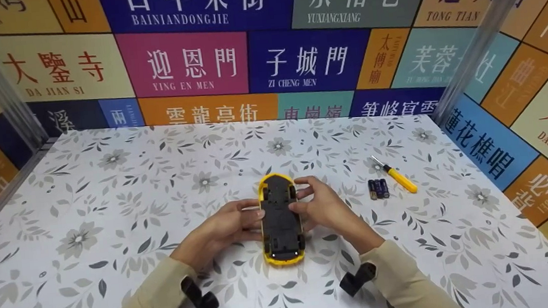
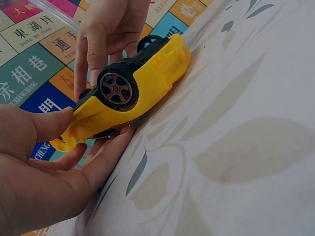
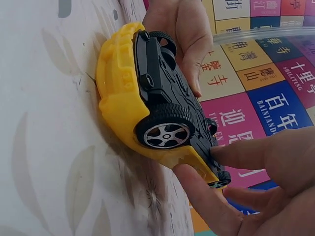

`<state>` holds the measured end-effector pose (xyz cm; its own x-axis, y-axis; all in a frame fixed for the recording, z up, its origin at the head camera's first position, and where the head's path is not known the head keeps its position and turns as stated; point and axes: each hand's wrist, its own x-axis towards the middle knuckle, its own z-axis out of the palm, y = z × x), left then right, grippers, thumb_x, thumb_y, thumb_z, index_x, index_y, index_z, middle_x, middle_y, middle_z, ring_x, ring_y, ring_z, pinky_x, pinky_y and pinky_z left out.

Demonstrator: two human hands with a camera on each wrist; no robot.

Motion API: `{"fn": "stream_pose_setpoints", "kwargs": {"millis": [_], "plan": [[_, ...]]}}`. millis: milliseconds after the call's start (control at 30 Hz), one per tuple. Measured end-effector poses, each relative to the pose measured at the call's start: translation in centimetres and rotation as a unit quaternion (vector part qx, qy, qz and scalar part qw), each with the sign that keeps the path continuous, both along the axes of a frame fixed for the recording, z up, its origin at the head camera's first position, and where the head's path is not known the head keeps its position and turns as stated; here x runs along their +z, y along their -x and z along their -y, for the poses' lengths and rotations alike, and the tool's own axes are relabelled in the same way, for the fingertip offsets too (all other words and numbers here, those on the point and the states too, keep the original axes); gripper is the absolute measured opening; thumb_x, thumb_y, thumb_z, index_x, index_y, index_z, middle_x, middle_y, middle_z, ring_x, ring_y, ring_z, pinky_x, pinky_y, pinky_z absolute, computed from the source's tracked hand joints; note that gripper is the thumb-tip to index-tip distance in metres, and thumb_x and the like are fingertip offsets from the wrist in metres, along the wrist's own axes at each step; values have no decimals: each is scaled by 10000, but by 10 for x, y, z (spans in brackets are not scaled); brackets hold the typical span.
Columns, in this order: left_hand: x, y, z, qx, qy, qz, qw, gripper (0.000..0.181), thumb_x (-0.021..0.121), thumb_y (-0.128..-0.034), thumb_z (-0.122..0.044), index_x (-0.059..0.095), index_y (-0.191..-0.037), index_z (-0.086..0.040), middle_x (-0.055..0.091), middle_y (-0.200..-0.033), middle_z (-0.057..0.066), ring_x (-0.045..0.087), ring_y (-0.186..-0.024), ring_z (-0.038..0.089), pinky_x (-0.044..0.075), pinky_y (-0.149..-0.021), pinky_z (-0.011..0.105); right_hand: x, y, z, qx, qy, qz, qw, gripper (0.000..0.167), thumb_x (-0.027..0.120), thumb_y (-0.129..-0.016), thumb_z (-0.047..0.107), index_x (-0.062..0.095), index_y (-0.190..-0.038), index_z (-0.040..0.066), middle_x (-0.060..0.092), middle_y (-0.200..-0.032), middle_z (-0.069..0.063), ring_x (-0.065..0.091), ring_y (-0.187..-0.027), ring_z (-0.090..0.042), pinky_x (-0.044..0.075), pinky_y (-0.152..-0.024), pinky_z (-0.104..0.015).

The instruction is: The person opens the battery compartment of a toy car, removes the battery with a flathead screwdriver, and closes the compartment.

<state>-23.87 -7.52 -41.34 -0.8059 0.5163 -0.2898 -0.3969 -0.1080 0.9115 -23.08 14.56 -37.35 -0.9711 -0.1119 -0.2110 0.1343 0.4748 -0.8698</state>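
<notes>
A yellow toy car (image 1: 281,218) is upside down at the middle of the table, its black underside and wheels facing up. My left hand (image 1: 228,221) holds its left side, the thumb on the edge of the underside and the fingers beneath the body. From the right, my right hand (image 1: 325,204) grips the car, with the thumb on the black underside and fingers along the side. In the right wrist view, a black tyre with a silver hub (image 3: 167,134) shows close up. The yellow body (image 2: 162,73) slants in the left wrist view, and its roof is hidden.
A screwdriver with a yellow handle (image 1: 401,179) lies on the right of the table. Several dark batteries (image 1: 379,189) lie side by side next to it. The floral-patterned tabletop (image 1: 157,184) ends at panels with printed Chinese place names (image 1: 187,65).
</notes>
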Motion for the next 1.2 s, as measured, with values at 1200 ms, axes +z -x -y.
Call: {"fn": "stream_pose_setpoints", "kwargs": {"millis": [1200], "plan": [[5, 1, 1, 397, 346, 252, 9983, 511, 574, -998, -85, 386, -1466, 1, 731, -1141, 147, 728, -976, 227, 620, -876, 427, -1, -4, 4, 37, 133, 109, 9998, 587, 630, -964, 69, 426, -1502, 183, 549, -1330, -211, 685, -1006, -305, 637, -624, -390]]}}
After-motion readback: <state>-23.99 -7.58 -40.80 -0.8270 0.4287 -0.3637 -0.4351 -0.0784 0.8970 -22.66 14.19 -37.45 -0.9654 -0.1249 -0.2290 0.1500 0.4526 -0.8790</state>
